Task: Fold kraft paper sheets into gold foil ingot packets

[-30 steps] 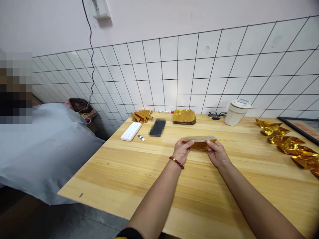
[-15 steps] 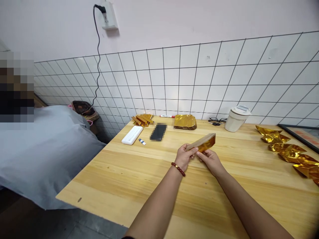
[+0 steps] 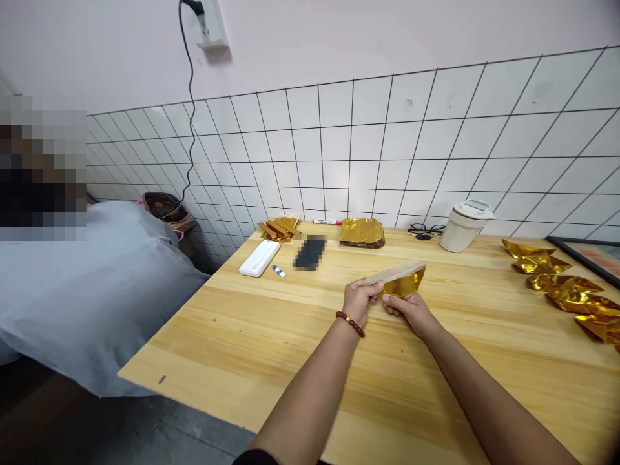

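A folded sheet of gold foil paper (image 3: 403,283), tan along its upper fold and shiny gold below, is held above the wooden table (image 3: 271,349). My left hand (image 3: 359,301), with a dark red bead bracelet at the wrist, grips its left end, thumb on top. At the lower edge, my right hand (image 3: 411,311) pinches the paper between thumb and fingers. Some fingers of both hands are hidden behind the paper. Beyond them lies a stack of gold foil sheets (image 3: 362,233).
Gold strips (image 3: 279,228), a white power bank (image 3: 259,258), a small blue-and-white tube (image 3: 279,271), a dark blurred-out object (image 3: 310,252), a marker (image 3: 327,222), glasses (image 3: 425,231) and a lidded cup (image 3: 465,226) line the back. Folded gold pieces (image 3: 564,282) lie right. A person in grey (image 3: 97,290) is left.
The paper has tilted, so more of its gold face shows below the tan fold. Both hands keep their hold. The whole view has shifted slightly.
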A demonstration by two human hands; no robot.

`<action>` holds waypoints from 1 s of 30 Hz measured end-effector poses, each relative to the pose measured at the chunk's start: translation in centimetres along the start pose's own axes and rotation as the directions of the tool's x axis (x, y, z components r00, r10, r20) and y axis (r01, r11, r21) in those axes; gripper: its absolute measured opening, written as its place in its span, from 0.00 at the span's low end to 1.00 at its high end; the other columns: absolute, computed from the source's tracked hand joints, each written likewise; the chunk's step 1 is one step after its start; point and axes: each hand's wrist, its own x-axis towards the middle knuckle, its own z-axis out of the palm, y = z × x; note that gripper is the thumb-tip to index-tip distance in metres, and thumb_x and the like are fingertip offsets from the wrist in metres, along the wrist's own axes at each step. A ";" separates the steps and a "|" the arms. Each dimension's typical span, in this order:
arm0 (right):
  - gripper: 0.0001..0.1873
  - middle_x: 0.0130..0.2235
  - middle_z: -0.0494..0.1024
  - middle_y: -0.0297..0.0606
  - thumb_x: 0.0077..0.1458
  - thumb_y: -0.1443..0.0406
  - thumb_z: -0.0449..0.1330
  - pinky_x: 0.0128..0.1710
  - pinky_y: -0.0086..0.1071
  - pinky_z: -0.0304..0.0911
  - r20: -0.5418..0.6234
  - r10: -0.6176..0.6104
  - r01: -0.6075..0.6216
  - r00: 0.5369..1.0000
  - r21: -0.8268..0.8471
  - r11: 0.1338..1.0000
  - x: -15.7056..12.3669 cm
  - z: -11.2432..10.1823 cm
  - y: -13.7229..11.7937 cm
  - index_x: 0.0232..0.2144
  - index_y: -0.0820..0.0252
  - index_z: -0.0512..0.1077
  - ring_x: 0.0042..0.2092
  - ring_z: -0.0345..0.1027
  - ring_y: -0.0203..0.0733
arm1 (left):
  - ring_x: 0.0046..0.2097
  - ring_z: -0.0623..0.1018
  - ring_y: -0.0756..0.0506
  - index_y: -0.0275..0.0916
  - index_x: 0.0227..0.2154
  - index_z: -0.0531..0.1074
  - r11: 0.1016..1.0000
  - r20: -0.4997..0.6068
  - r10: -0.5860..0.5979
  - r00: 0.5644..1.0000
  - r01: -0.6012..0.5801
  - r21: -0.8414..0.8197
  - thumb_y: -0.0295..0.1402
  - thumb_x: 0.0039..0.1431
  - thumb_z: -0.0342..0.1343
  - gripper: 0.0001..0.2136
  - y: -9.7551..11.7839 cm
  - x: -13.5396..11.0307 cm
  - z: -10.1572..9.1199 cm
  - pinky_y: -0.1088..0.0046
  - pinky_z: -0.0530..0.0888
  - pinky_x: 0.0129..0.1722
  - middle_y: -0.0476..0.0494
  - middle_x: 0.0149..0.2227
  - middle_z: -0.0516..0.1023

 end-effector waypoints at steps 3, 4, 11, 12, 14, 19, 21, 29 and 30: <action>0.22 0.18 0.66 0.32 0.40 0.49 0.70 0.20 0.29 0.49 0.008 0.015 -0.015 1.000 0.018 1.000 0.0 0.0 -0.1 0.18 0.60 0.71 0.21 0.54 0.32 | 0.20 0.62 0.57 0.33 0.18 0.74 0.999 0.002 -0.020 1.000 0.020 -0.045 0.39 0.26 0.74 0.18 0.2 0.0 0.1 0.78 0.56 0.22 0.52 0.18 0.69; 0.22 0.18 0.66 0.33 0.40 0.49 0.70 0.20 0.29 0.49 0.013 0.016 -0.016 1.000 0.019 1.000 0.0 0.1 -0.2 0.17 0.60 0.71 0.21 0.54 0.32 | 0.20 0.62 0.58 0.33 0.18 0.74 0.998 0.006 -0.024 1.000 0.024 -0.053 0.39 0.26 0.75 0.19 0.2 0.0 0.1 0.78 0.56 0.21 0.52 0.18 0.69; 0.24 0.19 0.68 0.33 0.40 0.47 0.70 0.22 0.29 0.51 -0.068 -0.009 0.011 0.998 0.032 0.999 -0.2 -0.1 0.0 0.18 0.60 0.71 0.23 0.55 0.33 | 0.24 0.70 0.55 0.35 0.32 0.77 0.993 0.134 -0.020 0.991 0.035 -0.109 0.44 0.36 0.73 0.22 0.6 -0.4 0.3 0.77 0.64 0.25 0.48 0.27 0.76; 0.24 0.19 0.68 0.33 0.40 0.47 0.70 0.22 0.30 0.51 -0.074 -0.019 0.021 0.997 0.030 0.999 -0.2 -0.1 0.1 0.18 0.60 0.71 0.23 0.55 0.33 | 0.24 0.71 0.53 0.34 0.31 0.77 0.996 0.200 -0.026 0.980 0.042 -0.077 0.44 0.37 0.72 0.21 0.5 -0.5 0.3 0.76 0.66 0.26 0.47 0.26 0.76; 0.24 0.19 0.67 0.33 0.41 0.47 0.70 0.22 0.30 0.51 -0.064 -0.034 0.035 0.997 0.013 0.999 -0.1 -0.2 0.2 0.18 0.60 0.70 0.23 0.55 0.33 | 0.23 0.72 0.50 0.32 0.25 0.75 0.999 0.305 -0.038 0.951 0.043 -0.009 0.45 0.41 0.70 0.19 0.1 -0.6 0.4 0.72 0.68 0.27 0.46 0.21 0.74; 0.23 0.20 0.67 0.32 0.43 0.48 0.69 0.24 0.30 0.52 -0.003 -0.008 0.008 1.000 -0.036 0.999 0.1 -0.1 0.4 0.18 0.60 0.71 0.24 0.56 0.34 | 0.22 0.71 0.50 0.32 0.24 0.75 0.998 0.236 -0.024 0.971 0.037 -0.053 0.45 0.42 0.69 0.19 -0.4 -0.4 0.4 0.71 0.68 0.27 0.46 0.20 0.74; 0.19 0.22 0.69 0.32 0.41 0.51 0.72 0.25 0.29 0.54 0.012 -0.023 0.023 1.000 0.018 1.000 0.2 -0.1 0.4 0.23 0.60 0.73 0.25 0.58 0.33 | 0.26 0.74 0.50 0.33 0.29 0.76 0.990 0.146 -0.007 0.989 0.028 -0.139 0.43 0.39 0.71 0.19 0.0 -0.2 0.3 0.72 0.70 0.30 0.46 0.26 0.77; 0.23 0.36 0.78 0.35 0.44 0.52 0.71 0.31 0.30 0.64 -0.188 0.012 0.066 0.982 0.405 0.912 1.1 -1.7 0.4 0.42 0.53 0.76 0.29 0.67 0.35 | 0.33 0.76 0.50 0.36 0.34 0.74 0.966 -0.064 0.014 0.998 -0.030 -0.258 0.39 0.35 0.73 0.23 0.5 0.7 -0.3 0.74 0.73 0.33 0.46 0.33 0.78; 0.23 0.35 0.77 0.34 0.43 0.53 0.71 0.31 0.30 0.64 -0.195 0.013 0.071 0.981 0.420 0.905 1.1 -1.8 0.4 0.41 0.53 0.76 0.29 0.66 0.34 | 0.32 0.76 0.50 0.36 0.34 0.74 0.975 -0.061 0.025 0.998 -0.037 -0.219 0.40 0.35 0.73 0.23 0.4 0.7 -0.2 0.74 0.72 0.32 0.46 0.33 0.78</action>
